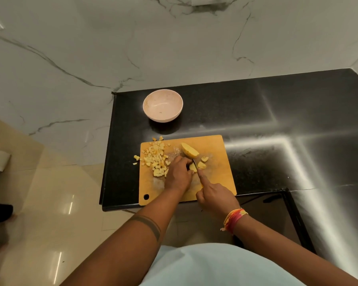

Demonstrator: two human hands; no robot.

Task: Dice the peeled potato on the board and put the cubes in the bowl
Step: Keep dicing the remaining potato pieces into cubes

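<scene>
A wooden cutting board [215, 178] lies on the black counter. My left hand [179, 174] grips a small potato piece [193, 167] on the board. My right hand [213, 196] holds a knife [195, 164], index finger stretched along its back, the blade standing in the piece next to my left fingers. Two cut slices [202, 164] lie just right of the blade. A larger peeled potato chunk [190, 150] rests behind them. A heap of potato cubes [156, 158] covers the board's left part, a few spilled onto the counter. The pink bowl [162, 105] stands behind the board and holds no potato.
The black counter [277, 124] stretches to the right and ends at a marble wall behind the bowl. Its left edge [106, 157] drops to a tiled floor. The board's near edge overhangs the counter front.
</scene>
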